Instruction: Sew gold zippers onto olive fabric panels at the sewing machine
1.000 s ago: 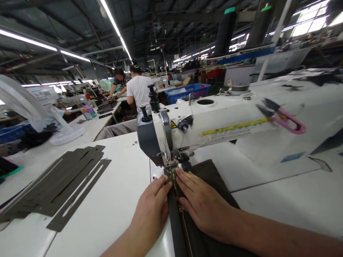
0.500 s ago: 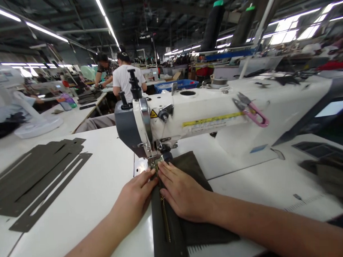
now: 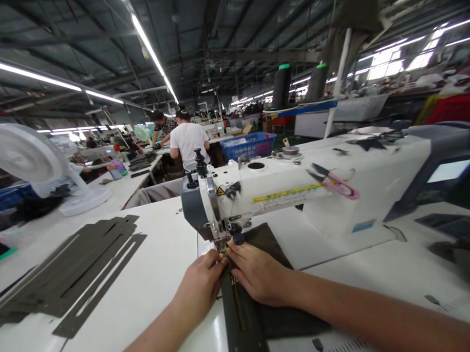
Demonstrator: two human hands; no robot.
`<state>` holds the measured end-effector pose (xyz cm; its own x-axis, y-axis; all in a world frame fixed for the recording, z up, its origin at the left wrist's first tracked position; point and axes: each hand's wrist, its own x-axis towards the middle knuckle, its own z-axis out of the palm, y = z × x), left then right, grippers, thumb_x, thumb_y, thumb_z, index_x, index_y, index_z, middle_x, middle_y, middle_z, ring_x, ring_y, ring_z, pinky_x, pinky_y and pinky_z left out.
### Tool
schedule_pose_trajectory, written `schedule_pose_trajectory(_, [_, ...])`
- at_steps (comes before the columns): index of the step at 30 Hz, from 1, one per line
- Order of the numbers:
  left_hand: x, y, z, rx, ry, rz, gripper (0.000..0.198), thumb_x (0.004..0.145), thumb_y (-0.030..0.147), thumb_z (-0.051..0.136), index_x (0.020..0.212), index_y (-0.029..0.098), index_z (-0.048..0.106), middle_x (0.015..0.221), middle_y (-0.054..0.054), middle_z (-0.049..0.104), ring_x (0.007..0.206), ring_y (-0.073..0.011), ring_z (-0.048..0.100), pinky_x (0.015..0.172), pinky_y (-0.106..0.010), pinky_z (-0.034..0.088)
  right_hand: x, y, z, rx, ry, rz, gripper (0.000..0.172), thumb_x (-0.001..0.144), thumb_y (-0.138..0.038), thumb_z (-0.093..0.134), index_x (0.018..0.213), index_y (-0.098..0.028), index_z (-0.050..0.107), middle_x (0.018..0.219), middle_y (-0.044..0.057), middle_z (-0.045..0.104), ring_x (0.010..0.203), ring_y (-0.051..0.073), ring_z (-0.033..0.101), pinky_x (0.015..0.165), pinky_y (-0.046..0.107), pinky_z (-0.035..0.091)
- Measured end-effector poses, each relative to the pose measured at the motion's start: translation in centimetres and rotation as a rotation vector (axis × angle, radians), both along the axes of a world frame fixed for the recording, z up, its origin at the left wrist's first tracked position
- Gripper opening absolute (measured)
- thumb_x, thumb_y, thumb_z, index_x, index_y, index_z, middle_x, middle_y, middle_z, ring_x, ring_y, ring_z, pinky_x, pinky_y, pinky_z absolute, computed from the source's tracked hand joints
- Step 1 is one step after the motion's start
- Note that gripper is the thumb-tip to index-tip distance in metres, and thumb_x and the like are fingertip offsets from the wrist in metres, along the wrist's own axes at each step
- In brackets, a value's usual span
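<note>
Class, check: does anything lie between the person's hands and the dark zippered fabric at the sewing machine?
Nothing visible. The left hand and right hand touch the fabric directly, either side of its zipper.

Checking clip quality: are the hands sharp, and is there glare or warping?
Head view: left hand, right hand and sewing machine look sharp; head view: ceiling light strip and windows blow out; head view: wide-angle stretch at the borders, right edge blurred.
</note>
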<state>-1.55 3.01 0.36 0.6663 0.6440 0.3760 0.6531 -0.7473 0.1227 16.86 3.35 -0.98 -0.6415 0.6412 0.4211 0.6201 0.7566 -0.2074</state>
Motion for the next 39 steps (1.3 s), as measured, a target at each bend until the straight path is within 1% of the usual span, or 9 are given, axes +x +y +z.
schedule_pose_trajectory(4, [0.0, 0.0, 0.2, 0.017, 0.002, 0.004, 0.031, 0.078, 0.008, 0.04, 0.1, 0.012, 0.06, 0.095, -0.013, 0.059, 0.082, -0.0218, 0.062, 0.072, -0.035, 0.055, 0.8, -0.4, 1.1, 0.005, 0.015, 0.034, 0.043, 0.087, -0.024, 0.037, 0.119, 0.002, 0.05, 0.122, 0.021, 0.052, 0.119, 0.026, 0.042, 0.102, 0.039, 0.032])
schedule_pose_trajectory(7, [-0.4, -1.2, 0.0, 0.053, -0.025, -0.008, 0.036, 0.075, 0.005, 0.04, 0.104, 0.014, 0.059, 0.103, -0.013, 0.061, 0.093, -0.023, 0.061, 0.079, -0.037, 0.054, 1.2, -2.9, 1.1, 0.083, 0.024, 0.038, 0.05, 0.083, -0.043, 0.046, 0.113, -0.004, 0.055, 0.12, 0.02, 0.053, 0.114, 0.029, 0.046, 0.099, 0.044, 0.035])
schedule_pose_trajectory(9, [-0.6, -2.4, -0.1, 0.074, -0.024, -0.009, 0.036, 0.076, 0.005, 0.041, 0.106, 0.016, 0.058, 0.108, -0.012, 0.061, 0.1, -0.0235, 0.059, 0.083, -0.039, 0.053, 1.2, -4.9, 0.5, 0.206, 0.03, 0.071, 0.052, 0.077, -0.053, 0.051, 0.101, -0.007, 0.061, 0.108, 0.017, 0.06, 0.102, 0.029, 0.053, 0.095, 0.044, 0.039])
schedule_pose_trajectory(11, [-0.7, -3.4, -0.2, 0.089, -0.013, -0.002, 0.035, 0.077, 0.006, 0.042, 0.106, 0.016, 0.058, 0.109, -0.012, 0.062, 0.102, -0.0238, 0.058, 0.084, -0.039, 0.052, 0.9, -6.4, -0.3, 0.357, 0.027, 0.08, 0.041, 0.079, -0.046, 0.05, 0.094, -0.01, 0.063, 0.098, 0.014, 0.065, 0.092, 0.026, 0.057, 0.087, 0.04, 0.044])
schedule_pose_trajectory(13, [-0.6, -4.0, -0.2, 0.087, -0.006, 0.011, 0.034, 0.076, 0.005, 0.045, 0.105, 0.014, 0.059, 0.109, -0.012, 0.062, 0.103, -0.0241, 0.058, 0.086, -0.039, 0.052, 0.3, -7.2, -1.1, 0.458, 0.013, 0.021, 0.031, 0.082, -0.031, 0.046, 0.096, -0.01, 0.063, 0.098, 0.013, 0.066, 0.092, 0.024, 0.058, 0.082, 0.037, 0.047])
schedule_pose_trajectory(16, [-0.3, -4.4, -0.2, 0.061, -0.009, 0.038, 0.032, 0.074, 0.005, 0.048, 0.103, 0.012, 0.06, 0.109, -0.012, 0.063, 0.102, -0.0236, 0.059, 0.087, -0.038, 0.052, -0.7, -7.3, -1.9, 0.483, -0.013, -0.06, 0.031, 0.079, -0.016, 0.041, 0.098, -0.007, 0.064, 0.102, 0.014, 0.065, 0.096, 0.024, 0.058, 0.081, 0.035, 0.049])
schedule_pose_trajectory(19, [0.1, -4.4, -0.2, 0.062, -0.017, 0.062, 0.032, 0.074, 0.004, 0.05, 0.103, 0.012, 0.06, 0.11, -0.013, 0.062, 0.101, -0.0233, 0.059, 0.087, -0.038, 0.052, -1.3, -7.0, -2.5, 0.525, 0.029, -0.04, 0.031, 0.077, -0.006, 0.038, 0.091, -0.004, 0.066, 0.095, 0.016, 0.067, 0.092, 0.023, 0.06, 0.082, 0.031, 0.05])
schedule_pose_trajectory(30, [0.1, -3.7, -0.4, 0.054, 0.03, 0.049, 0.034, 0.075, 0.003, 0.048, 0.106, 0.013, 0.057, 0.112, -0.013, 0.06, 0.104, -0.0235, 0.057, 0.087, -0.04, 0.051, -1.0, -6.7, -2.6, 0.41, 0.027, 0.023, 0.032, 0.077, -0.004, 0.038, 0.092, -0.004, 0.066, 0.099, 0.018, 0.066, 0.094, 0.024, 0.061, 0.083, 0.032, 0.052])
schedule_pose_trajectory(39, [0.1, -1.7, -0.2, 0.048, -0.024, -0.001, 0.028, 0.081, 0.007, 0.042, 0.104, 0.013, 0.056, 0.1, -0.012, 0.061, 0.095, -0.0224, 0.06, 0.081, -0.036, 0.054, -0.8, -4.9, -2.1, 0.342, 0.058, 0.037, 0.035, 0.08, -0.006, 0.035, 0.095, -0.001, 0.065, 0.1, 0.02, 0.065, 0.096, 0.025, 0.06, 0.087, 0.032, 0.049])
